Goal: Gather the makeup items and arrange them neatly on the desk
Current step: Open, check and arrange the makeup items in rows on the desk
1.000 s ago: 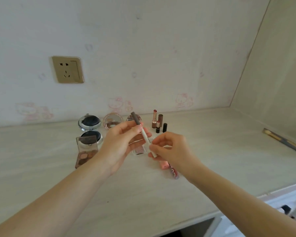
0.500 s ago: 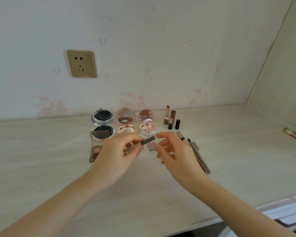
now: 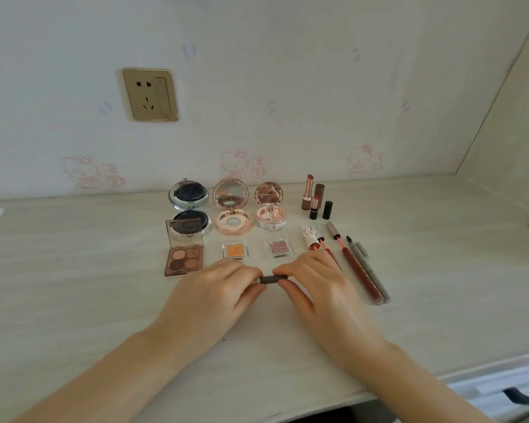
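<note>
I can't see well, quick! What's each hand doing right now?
Left hand: pinching one end of a dark pencil.
Right hand: pinching the pencil's other end.

A home, likely a bedroom vanity corner: a pale wood-grain table (image 3: 74,300) set into an alcove, wallpaper (image 3: 287,87) printed with pink cartoon cats, a brass socket (image 3: 149,94) at 11 o'clock, and compacts (image 3: 231,209) and lipsticks (image 3: 313,196) at 12.
</note>
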Tool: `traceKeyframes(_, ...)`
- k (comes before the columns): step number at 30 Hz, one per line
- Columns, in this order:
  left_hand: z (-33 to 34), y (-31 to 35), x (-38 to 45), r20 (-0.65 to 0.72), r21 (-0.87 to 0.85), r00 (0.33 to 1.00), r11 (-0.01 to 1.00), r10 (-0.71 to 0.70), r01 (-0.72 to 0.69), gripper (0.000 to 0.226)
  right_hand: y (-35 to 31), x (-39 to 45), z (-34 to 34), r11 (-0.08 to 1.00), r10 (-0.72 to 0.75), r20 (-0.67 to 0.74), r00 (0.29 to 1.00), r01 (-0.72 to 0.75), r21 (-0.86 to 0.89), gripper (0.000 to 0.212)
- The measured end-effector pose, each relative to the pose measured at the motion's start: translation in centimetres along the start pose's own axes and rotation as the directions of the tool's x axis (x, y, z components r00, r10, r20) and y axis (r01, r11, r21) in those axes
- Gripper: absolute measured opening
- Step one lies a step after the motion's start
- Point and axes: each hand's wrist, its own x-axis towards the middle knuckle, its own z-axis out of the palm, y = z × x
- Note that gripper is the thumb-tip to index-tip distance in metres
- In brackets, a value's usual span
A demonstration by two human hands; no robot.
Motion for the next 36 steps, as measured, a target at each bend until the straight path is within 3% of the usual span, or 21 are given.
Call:
traceKeyframes(4,-0.6,0.2,-0.1,0.054,0.137,0.998,0.99,0.034,-0.041,0.034,0.2,-0.2,0.3,0.998,-0.056,-0.002,0.998,0.056,-0.034,0.024)
traceKeyframes(8,-0.4,0.3,-0.3,0.149,0.163,0.989,0.987,-0.013,-0.012,0.043,0.5,-0.2,0.5,0.993,-0.101,-0.021,0.995,0.099,-0.062,0.023)
traceKeyframes(16,-0.7,0.4,0.2,0.346,-0.029,0.919,0.978,-0.186,0.209,0.033,0.1,-0.3,0.4,0.987,-0.135,-0.022,0.991,0.133,-0.087,0.021)
traceKeyframes(22,-1.6,0.7,0.6,0.368,-0.061,0.911,0.972,-0.188,0.225,0.023,-0.1,-0.4,0.3,0.98,-0.167,-0.031,0.986,0.162,-0.119,0.014)
traceKeyframes(32,-1.5,0.9,0.5,0.349,-0.017,0.906,0.965,-0.24,0.262,0.038,-0.2,-0.4,0.3,0.977,-0.173,-0.029,0.984,0.168,-0.128,0.011)
traceKeyframes(34,-1.5,1.0,0.3,0.295,0.002,0.934,0.977,-0.204,0.212,0.038,-0.3,-0.4,0.2,0.98,-0.165,-0.051,0.985,0.158,-0.118,0.013)
traceKeyframes(36,-1.2,0.9,0.1,0.233,0.062,0.969,0.996,-0.075,0.063,0.034,-0.3,-0.3,0.2,0.983,-0.155,-0.055,0.986,0.148,-0.112,0.017)
